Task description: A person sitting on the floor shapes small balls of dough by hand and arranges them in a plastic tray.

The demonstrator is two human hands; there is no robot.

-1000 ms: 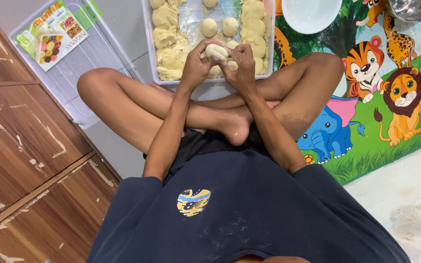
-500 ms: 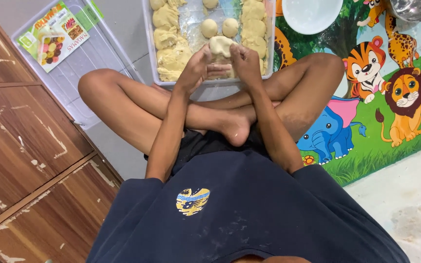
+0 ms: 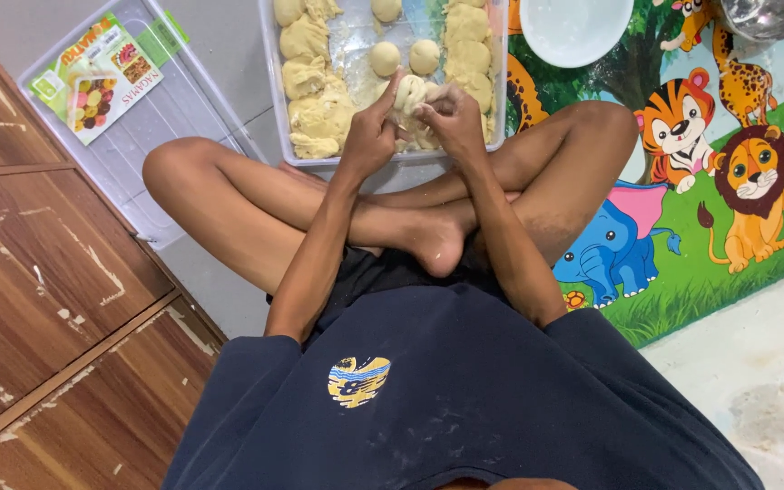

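Both hands are pinching one dough piece (image 3: 413, 91) over the clear tray (image 3: 272, 82), left hand (image 3: 372, 136) and right hand (image 3: 454, 122) closing around it. Three finished balls (image 3: 385, 58) are sitting done; big rough dough slabs (image 3: 315, 100) are waiting.

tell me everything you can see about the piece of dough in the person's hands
The piece of dough is pale yellow, soft-looking and matte, an uneven lump rather than a smooth ball. It is held above the near end of the clear plastic tub, pinched between the left hand and the right hand, whose fingertips press into it from both sides. Only its upper part shows; the fingers hide the rest. It sits apart from the two rounded balls lying farther back in the tub.
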